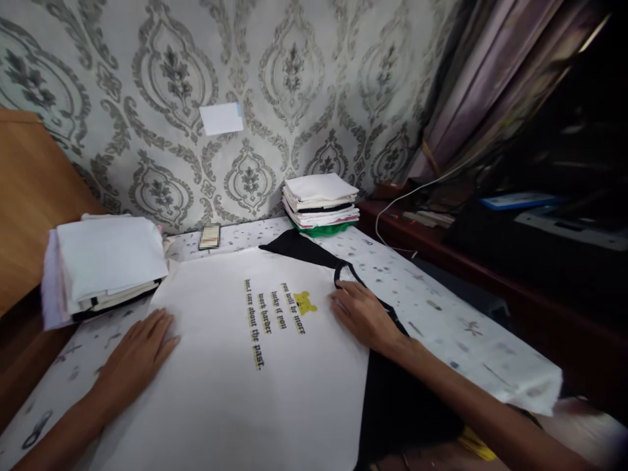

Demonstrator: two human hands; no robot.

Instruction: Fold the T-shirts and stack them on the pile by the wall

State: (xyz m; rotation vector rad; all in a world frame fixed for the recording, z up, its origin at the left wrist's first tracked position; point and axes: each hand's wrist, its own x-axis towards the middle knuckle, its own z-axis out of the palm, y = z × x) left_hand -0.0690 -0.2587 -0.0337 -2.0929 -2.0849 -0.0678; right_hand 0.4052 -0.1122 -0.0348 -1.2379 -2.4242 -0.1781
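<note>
A white T-shirt [210,340] with black sleeves lies spread over the table, its collar toward the right. Dark lettering and a yellow bear's head are printed on its front. My left hand [142,347] rests flat at the shirt's left edge, near the hem, with its fingers stretched out. Beside the black-trimmed neckline, my right hand [367,315] lies on the fabric, fingers extended and palm down. Neither hand grips anything that I can see. The near black sleeve reaches down past the table's front, partly under my right forearm.
Folded clothes [112,261] are stacked at the left, and another folded pile [321,203] stands at the back by the patterned wall. A small card [210,237] lies between them. Right of the patterned tablecloth [441,314] is dark red furniture with a thin white cable [392,203].
</note>
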